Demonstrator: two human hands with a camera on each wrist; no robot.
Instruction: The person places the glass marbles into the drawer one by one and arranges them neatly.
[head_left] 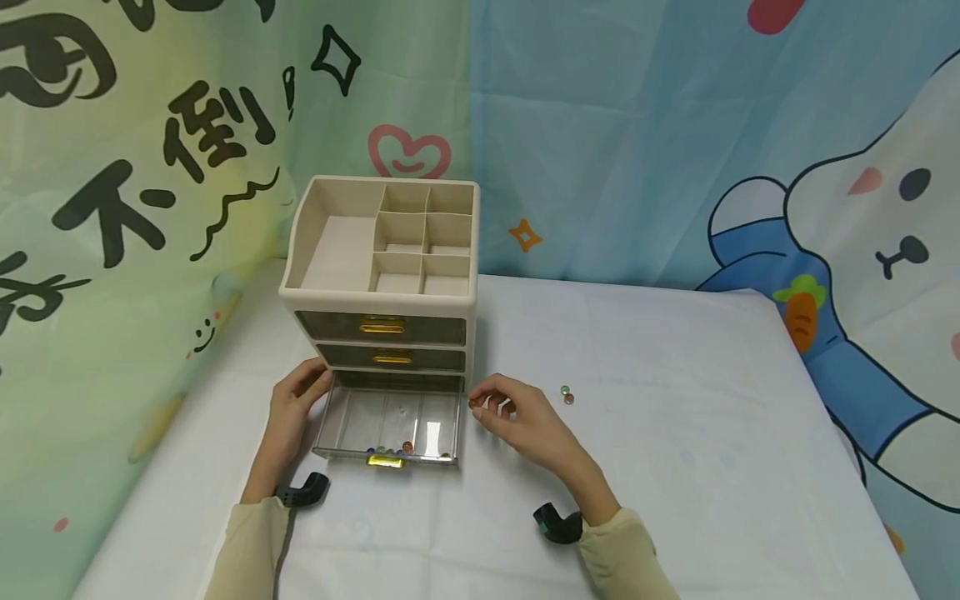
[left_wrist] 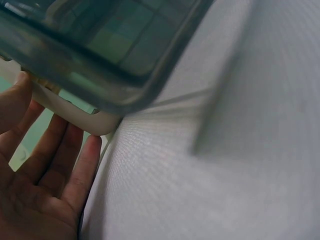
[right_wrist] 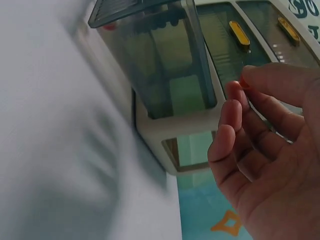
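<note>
The right hand (head_left: 517, 418) pinches a small orange-red glass marble (right_wrist: 243, 82) between thumb and fingertips, just beside the right edge of the clear bottom drawer (head_left: 363, 417). That drawer is pulled out from the cream desktop organizer (head_left: 378, 302). Several marbles (head_left: 407, 447), blue, green and reddish, lie along its front wall. At the organizer's lower left, the left hand (head_left: 288, 412) rests its fingers against the side, with its thumb near the front edge in the left wrist view. A green marble (head_left: 565, 389) and a reddish marble (head_left: 568, 399) lie on the table right of the right hand.
Two upper drawers with gold handles (head_left: 382, 326) are closed. On top, the organizer has open compartments (head_left: 401, 232). A white cloth (head_left: 675, 433) covers the table, and a printed curtain (head_left: 600, 150) hangs behind and to the left. Each wrist wears a black camera mount (head_left: 558, 523).
</note>
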